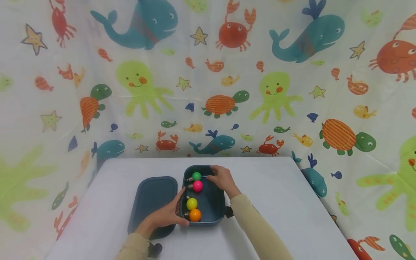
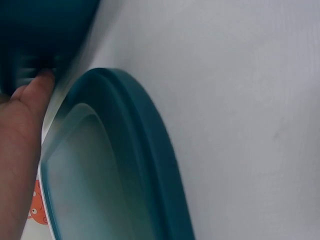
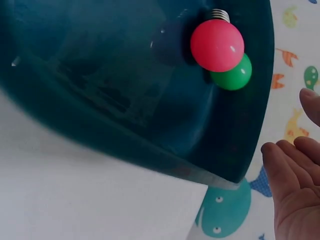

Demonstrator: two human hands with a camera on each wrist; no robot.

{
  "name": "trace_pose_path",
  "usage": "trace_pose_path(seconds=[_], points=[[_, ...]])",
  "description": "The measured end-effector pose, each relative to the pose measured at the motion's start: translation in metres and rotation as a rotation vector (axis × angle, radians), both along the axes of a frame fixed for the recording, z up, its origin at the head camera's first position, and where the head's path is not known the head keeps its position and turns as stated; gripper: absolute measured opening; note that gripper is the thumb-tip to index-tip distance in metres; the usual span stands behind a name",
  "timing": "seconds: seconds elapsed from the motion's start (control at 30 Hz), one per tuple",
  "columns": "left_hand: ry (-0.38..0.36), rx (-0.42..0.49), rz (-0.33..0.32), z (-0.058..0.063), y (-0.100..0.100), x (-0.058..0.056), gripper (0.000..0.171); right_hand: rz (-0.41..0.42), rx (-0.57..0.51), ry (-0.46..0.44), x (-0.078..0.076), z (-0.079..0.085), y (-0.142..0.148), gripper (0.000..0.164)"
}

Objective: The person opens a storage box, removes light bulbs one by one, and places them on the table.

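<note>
Where the left hand [image 1: 168,216] touches the tray [image 1: 212,204], some fingers are hidden.

At nine o'clock in the dark teal rounded box [image 1: 212,204] lie round green, pink, yellow and orange bulbs [image 1: 192,203]; white cloth [image 1: 204,83] at twelve bears multicoloured sea creatures [image 1: 220,104].

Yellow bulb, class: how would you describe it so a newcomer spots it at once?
In the head view, the white table holds a dark teal box right of a flat lid. Down the box's left side, the yellow bulb lies between the pink bulb and the orange bulb. Its yellow colour sets it apart from these neighbours.
</note>
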State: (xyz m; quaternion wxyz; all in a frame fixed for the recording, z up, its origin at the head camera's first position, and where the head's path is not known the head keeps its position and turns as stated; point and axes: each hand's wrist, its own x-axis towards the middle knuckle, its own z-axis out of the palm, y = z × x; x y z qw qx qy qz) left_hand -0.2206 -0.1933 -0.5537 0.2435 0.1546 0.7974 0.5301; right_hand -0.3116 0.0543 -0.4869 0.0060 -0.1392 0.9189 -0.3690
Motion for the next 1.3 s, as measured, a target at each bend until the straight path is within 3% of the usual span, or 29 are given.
trace_pose_path(seconds=[0.33, 0.83, 1.3], points=[[-0.013, 0.032, -0.013, 0.000, 0.001, 0.002, 0.119, -0.003, -0.044, -0.080, -0.002, -0.003, -0.011, 0.052], [-0.019, 0.065, -0.018, -0.001, 0.000, 0.000, 0.118, -0.028, -0.047, -0.090, -0.010, -0.017, -0.021, 0.047], [-0.016, 0.018, -0.007, 0.002, 0.000, 0.003, 0.118, -0.036, -0.052, -0.093, -0.011, -0.026, -0.031, 0.047]])
